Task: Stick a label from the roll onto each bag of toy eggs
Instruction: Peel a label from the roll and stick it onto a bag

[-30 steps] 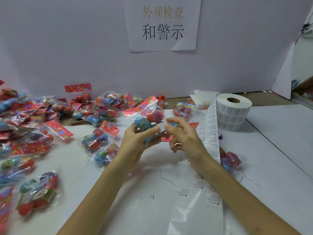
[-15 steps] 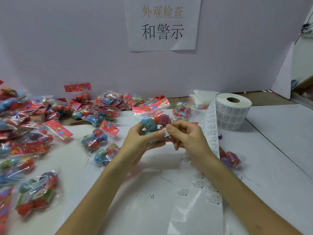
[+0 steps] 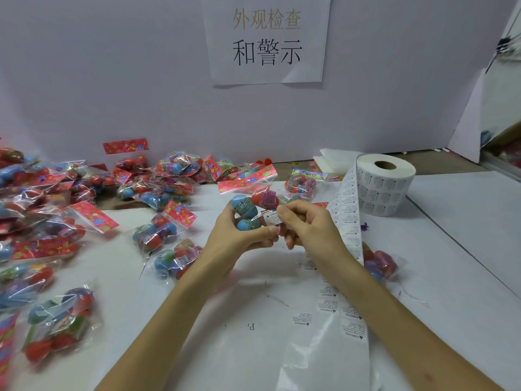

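Two hands hold one bag of toy eggs point(image 3: 245, 206) above the table point(image 3: 451, 249), left hand point(image 3: 239, 239) curled round it, right hand point(image 3: 307, 230) pinching a white label point(image 3: 271, 217) against its plastic; sticking seems underway, and smoothing the label flat likely comes next.

One head-worn wide-angle view; faces down and toward 12 o'clock; close above left hand point(image 3: 239, 239), right hand point(image 3: 308, 231) and table point(image 3: 456, 244).

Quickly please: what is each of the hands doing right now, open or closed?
Left hand: closed, holding the bag of toy eggs.
Right hand: closed, pinching a label against that bag.
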`<state>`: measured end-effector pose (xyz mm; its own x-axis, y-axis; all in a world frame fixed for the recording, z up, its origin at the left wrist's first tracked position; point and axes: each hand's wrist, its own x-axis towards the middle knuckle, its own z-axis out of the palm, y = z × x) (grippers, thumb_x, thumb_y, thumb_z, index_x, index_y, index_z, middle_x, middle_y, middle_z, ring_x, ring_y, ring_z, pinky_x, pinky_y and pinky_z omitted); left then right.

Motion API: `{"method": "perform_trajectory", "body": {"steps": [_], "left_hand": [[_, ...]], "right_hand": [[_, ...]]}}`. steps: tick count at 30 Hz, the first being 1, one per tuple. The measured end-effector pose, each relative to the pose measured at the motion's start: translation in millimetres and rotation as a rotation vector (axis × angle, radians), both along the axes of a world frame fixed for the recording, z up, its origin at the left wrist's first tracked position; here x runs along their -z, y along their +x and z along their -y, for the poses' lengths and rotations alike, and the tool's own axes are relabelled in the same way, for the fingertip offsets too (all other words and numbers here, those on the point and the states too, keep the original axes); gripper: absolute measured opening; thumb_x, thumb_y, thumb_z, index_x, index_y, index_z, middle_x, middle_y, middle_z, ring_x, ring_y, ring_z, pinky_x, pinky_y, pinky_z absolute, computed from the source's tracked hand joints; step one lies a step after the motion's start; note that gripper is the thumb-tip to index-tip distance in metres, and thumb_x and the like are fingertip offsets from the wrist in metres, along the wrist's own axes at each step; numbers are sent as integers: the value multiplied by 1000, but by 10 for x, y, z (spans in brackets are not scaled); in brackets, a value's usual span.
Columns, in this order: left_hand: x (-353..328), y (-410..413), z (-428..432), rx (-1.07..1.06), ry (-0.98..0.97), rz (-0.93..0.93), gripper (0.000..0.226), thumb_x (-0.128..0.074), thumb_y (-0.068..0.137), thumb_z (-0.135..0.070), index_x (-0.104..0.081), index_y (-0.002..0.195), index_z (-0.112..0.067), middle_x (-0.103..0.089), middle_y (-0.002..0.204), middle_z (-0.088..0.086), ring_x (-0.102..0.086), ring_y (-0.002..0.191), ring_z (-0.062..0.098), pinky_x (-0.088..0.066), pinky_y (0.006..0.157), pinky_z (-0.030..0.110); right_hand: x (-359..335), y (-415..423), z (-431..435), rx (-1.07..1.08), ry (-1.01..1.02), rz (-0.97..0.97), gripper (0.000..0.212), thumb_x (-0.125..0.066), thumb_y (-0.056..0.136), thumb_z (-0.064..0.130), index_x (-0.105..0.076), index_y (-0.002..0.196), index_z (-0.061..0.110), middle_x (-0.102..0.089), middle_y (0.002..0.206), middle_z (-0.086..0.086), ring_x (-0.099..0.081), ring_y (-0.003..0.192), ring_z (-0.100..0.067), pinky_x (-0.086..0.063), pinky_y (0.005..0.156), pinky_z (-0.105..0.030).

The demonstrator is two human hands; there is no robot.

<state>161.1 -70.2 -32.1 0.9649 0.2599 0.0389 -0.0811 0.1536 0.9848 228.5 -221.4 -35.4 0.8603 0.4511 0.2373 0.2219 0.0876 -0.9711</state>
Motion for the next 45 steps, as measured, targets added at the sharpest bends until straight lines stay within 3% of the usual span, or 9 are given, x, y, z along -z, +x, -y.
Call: {"method": "perform_trajectory", "body": {"steps": [8,13,19,25,30,35,37,41,45], "left_hand": [[3,0,-33,30,-44,-1,48,-74,82,14,-56,125,2,-77,93,18,-77,79,30,-62,71,30],[-26,-11,-1,33,-18,1,58,-86,74,-22,-60,123,-7,-77,97,20,-77,84,31,-62,74,31],[-12,-12,-17,-35,-2,27,58,-86,71,-29,-66,121,-6,-77,100,18,-77,87,32,-61,73,29],[-13,-16,-16,-18,-23,43,52,-80,80,-26,-64,125,-6,-77,106,16,-77,93,35,-62,76,31],[-2,-32,-19,-26,-56,64,45,-79,79,-26,-67,119,-8,-78,102,13,-77,91,32,-61,73,30],[-4,-15,-30,-38,-51,60,47,-80,80,-27,-66,121,-9,-77,105,15,-77,91,33,-62,74,31],[2,-17,-33,-31,-60,65,45,-80,81,-26,-67,121,-8,-77,106,15,-77,91,33,-61,73,30],[12,-13,-37,-39,-66,63,43,-79,82,-24,-67,120,-8,-78,107,14,-77,93,34,-61,74,30],[12,-1,-31,-75,13,66,31,-77,88,-17,-68,117,-11,-78,101,12,-78,88,31,-61,71,30]], "right_hand": [[13,18,-9,9,-16,17,18,-61,101,20,-69,86,13,-59,57,4,-49,46,-12,-47,51,-23],[19,25,-7,36,-32,65,16,-62,101,21,-71,90,13,-60,58,1,-51,49,-15,-46,54,-24],[22,-5,-17,28,-21,100,9,-68,97,23,-72,91,18,-61,57,4,-55,50,-16,-49,52,-25],[2,27,8,9,-5,87,2,-71,94,17,-72,95,18,-64,60,1,-59,51,-15,-56,60,-34],[-12,-2,1,-28,0,40,9,-65,98,15,-72,97,20,-64,64,1,-60,54,-15,-56,59,-30],[-4,-19,8,3,-23,105,13,-75,90,14,-70,100,7,-67,68,3,-65,55,-16,-58,60,-30],[-17,-21,16,-26,-3,91,7,-73,91,8,-70,97,8,-68,68,2,-67,56,-17,-59,61,-29],[-40,-21,16,-74,15,36,17,-67,94,-1,-70,98,16,-68,71,2,-68,60,-19,-60,64,-32],[-52,-32,7,-73,37,-48,6,-66,97,9,-71,98,12,-69,76,-9,-66,59,-21,-58,62,-32]]}}
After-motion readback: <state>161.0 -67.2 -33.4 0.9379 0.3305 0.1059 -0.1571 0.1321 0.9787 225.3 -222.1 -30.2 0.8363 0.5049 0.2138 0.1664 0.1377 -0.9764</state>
